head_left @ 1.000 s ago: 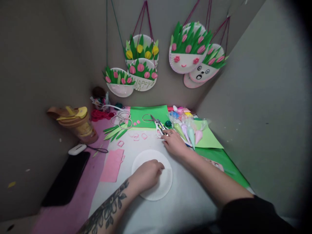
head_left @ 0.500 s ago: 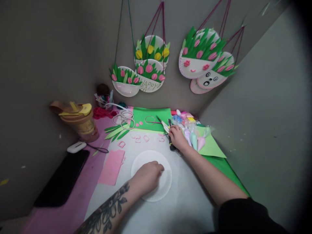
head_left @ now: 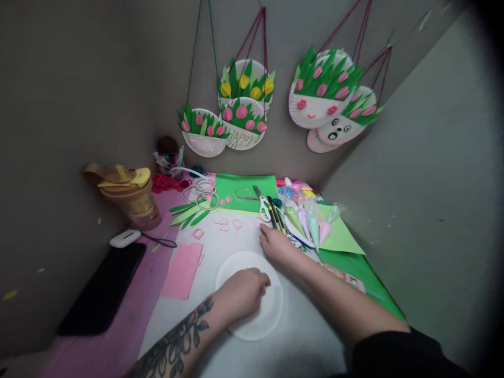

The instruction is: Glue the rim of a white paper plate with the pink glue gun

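My left hand is closed, its curled fingers on a white paper plate. A ribbed piece with a straight edge seems to lie over the plate's lower part, mostly under that hand. Just beyond the plate's upper right rim, my right hand is low over the white table cover, thumb and index finger close together. A bit of pink shows at its fingertips, too small to name. Past this hand lie scissors with white handles and black-and-yellow cutter knives.
Pink paper, petal cut-outs, green leaves and metal rings lie about. Filled bags stand right. A cup and black phone are left. Decorated plates hang on the wall.
My right hand has come off the cutter knives and moved nearer, down to the table cover, uncovering the scissors and knives. My left hand and the plate have shifted slightly toward me and right.
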Demonstrator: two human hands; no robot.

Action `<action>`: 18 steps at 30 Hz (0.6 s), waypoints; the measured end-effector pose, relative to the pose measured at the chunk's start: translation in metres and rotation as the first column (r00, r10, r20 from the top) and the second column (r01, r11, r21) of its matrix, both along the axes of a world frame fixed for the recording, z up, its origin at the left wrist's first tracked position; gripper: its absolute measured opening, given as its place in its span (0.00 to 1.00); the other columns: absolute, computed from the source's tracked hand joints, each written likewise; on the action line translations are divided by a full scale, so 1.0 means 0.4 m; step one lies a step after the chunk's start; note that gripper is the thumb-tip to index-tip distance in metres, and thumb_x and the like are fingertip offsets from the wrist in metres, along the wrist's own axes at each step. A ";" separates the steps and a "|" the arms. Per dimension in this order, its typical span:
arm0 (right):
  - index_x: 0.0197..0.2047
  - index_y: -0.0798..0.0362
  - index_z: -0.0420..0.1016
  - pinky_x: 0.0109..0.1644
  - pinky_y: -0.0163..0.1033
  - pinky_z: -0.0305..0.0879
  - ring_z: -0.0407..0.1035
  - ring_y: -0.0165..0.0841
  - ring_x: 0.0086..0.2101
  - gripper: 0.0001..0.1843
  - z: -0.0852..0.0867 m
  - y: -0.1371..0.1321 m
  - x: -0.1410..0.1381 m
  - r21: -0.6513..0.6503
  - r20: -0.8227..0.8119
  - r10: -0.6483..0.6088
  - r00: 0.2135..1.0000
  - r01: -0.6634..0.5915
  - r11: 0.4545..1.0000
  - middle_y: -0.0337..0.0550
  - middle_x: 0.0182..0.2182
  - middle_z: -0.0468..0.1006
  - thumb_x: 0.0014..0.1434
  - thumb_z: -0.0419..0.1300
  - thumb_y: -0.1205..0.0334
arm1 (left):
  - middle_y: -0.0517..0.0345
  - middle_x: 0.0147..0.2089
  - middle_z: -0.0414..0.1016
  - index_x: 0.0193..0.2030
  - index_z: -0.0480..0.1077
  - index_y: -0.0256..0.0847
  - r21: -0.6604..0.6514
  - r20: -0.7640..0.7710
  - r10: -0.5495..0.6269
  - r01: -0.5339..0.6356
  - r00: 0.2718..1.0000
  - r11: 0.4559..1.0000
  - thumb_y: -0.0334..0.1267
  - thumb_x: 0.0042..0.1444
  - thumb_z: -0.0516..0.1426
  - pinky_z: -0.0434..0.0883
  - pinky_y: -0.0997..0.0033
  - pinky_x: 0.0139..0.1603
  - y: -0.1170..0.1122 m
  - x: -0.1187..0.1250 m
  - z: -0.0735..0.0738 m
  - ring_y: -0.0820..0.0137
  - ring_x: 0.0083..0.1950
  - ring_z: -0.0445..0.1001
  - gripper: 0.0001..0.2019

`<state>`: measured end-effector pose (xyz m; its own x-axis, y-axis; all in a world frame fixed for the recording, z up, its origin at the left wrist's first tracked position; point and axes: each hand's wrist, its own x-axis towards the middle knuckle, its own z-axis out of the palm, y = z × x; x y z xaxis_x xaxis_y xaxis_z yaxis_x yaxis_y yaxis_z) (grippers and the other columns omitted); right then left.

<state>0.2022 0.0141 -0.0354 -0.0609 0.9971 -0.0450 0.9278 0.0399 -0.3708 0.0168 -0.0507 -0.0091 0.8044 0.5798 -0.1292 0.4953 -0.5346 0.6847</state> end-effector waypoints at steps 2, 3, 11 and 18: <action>0.64 0.62 0.59 0.61 0.50 0.55 0.61 0.47 0.59 0.29 -0.020 0.008 -0.030 -0.057 -0.054 -0.008 0.999 0.004 0.998 0.62 0.58 0.68 0.63 0.51 0.59 | 0.48 0.43 0.77 0.47 0.74 0.39 -0.005 -0.012 0.001 -0.001 1.000 1.000 0.28 0.55 0.50 0.68 0.65 0.47 0.000 0.000 -0.001 0.61 0.46 0.75 0.16; 0.66 0.64 0.55 0.64 0.53 0.51 0.55 0.49 0.62 0.33 -0.028 0.019 -0.046 -0.078 -0.082 -0.006 0.997 -0.001 0.997 0.64 0.62 0.62 0.62 0.52 0.57 | 0.48 0.43 0.77 0.47 0.74 0.39 -0.006 -0.018 0.000 0.000 1.000 1.000 0.29 0.55 0.50 0.68 0.66 0.48 0.001 0.000 -0.002 0.61 0.46 0.75 0.16; 0.70 0.50 0.46 0.68 0.44 0.47 0.47 0.35 0.67 0.33 -0.020 0.096 -0.080 -0.021 -0.322 0.139 0.936 -0.154 0.988 0.45 0.69 0.50 0.66 0.46 0.49 | 0.48 0.44 0.78 0.48 0.74 0.39 0.023 -0.001 0.006 -0.006 1.000 1.000 0.30 0.55 0.50 0.69 0.63 0.49 0.006 -0.002 0.002 0.60 0.46 0.75 0.17; 0.70 0.67 0.43 0.69 0.58 0.27 0.29 0.52 0.68 0.47 -0.051 0.103 -0.119 -0.041 -0.285 0.096 0.954 -0.112 0.993 0.64 0.69 0.39 0.60 0.55 0.45 | 0.50 0.45 0.79 0.46 0.76 0.39 -0.032 0.079 -0.049 0.052 0.996 0.998 0.31 0.54 0.51 0.69 0.64 0.50 0.008 -0.020 0.043 0.61 0.47 0.75 0.16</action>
<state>0.1547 0.0552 -0.0559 -0.1828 0.9809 -0.0669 0.7772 0.1025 -0.6208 0.0088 -0.0475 0.0079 0.8410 0.5345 -0.0839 0.4126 -0.5334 0.7384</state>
